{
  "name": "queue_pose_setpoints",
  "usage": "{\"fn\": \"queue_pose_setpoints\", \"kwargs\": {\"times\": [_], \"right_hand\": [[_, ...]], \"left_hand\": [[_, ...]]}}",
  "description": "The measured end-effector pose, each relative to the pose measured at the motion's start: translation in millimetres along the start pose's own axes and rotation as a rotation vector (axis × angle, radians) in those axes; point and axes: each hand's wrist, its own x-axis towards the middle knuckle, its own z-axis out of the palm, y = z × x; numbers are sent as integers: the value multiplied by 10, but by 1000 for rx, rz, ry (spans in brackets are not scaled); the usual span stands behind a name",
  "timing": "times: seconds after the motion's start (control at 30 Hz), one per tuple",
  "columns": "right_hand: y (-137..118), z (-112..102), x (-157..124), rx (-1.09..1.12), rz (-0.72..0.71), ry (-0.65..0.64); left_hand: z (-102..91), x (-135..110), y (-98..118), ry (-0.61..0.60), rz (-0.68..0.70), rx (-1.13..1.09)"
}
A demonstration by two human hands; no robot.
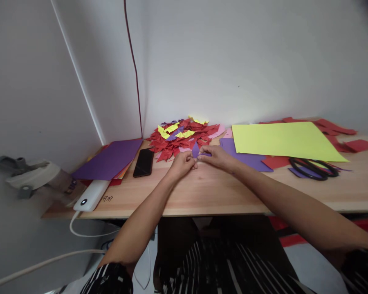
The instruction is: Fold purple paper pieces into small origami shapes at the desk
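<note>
A small piece of purple paper (195,150), partly folded, stands between my hands above the middle of the wooden table. My left hand (184,162) is closed with its fingertips at the paper's left and lower side. From the right, my right hand (214,157) pinches the same paper, its thumb and fingers on the edge. The fingers hide part of the paper, so its exact shape cannot be made out. Just behind both hands lies a heap of folded paper pieces (171,143), mostly red, with several yellow and purple ones on top.
A black phone (143,162), purple sheets (110,157) and a white power bank (92,196) with a cable lie left, beside a clear jug (53,181). At right are a yellow sheet (282,141), black-handled scissors (313,168) and red paper strips (334,125). The wall stands behind.
</note>
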Motion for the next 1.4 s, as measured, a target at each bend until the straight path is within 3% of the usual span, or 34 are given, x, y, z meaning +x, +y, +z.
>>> {"fn": "queue_pose_setpoints", "kwargs": {"times": [0.3,0.7,0.9,1.03,1.2,1.4], "right_hand": [[31,27,-8,-69,4,-22],[-16,-34,3,62,58,-127],[2,-57,18,226,139,-35],[7,-54,14,146,140,-53],[8,-28,3,95,47,15],[-1,7,-12,105,48,56]], "left_hand": [[14,-7,-5,26,20,195],[1,22,-28,-59,-27,50],[20,30,27,30,-154,-159],[6,20,45,50,-190,-196],[11,16,55,51,-220,-216],[18,39,22,70,-231,-204]]}}
